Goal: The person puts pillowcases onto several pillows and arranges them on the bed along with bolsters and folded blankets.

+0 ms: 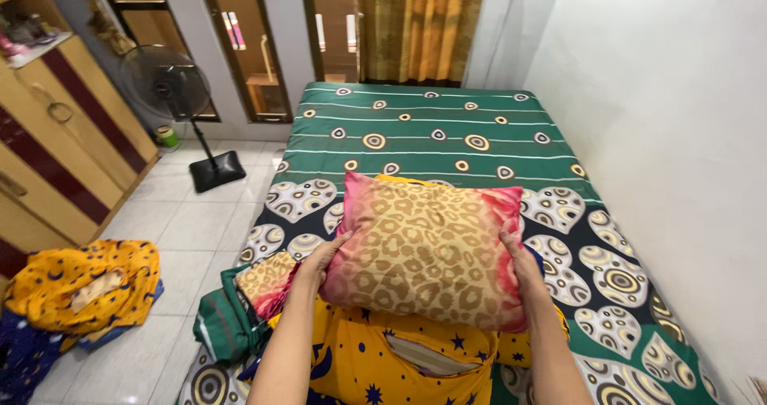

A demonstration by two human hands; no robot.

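While we look down from the head camera, the bed (447,133) fills most of the view, pushed against the white wall (663,133) on the right and covered with a green sheet patterned with rings and hearts. Left of it we see the tiled floor (184,229), a wooden wardrobe (56,149) and a standing fan (172,85) on a black base.

We hold a leopard-print pillow (427,249) with pink edges upright above the near end of the bed, one hand on each side. Our left hand (319,261) presses flat against the pillow's left edge, fingers (335,245) stretched along the fabric and curled behind it. Our right hand (523,265) clasps the right edge the same way, thumb in front, the other fingers hidden behind.

Just below the pillow lies a yellow pillow (391,357) with blue moons and stars, its cover gaping so that the pale filling shows. Beside it sits a folded green cloth (220,325). On the floor at far left lies a yellow bundle (84,289), also split open on a pale inner pillow.
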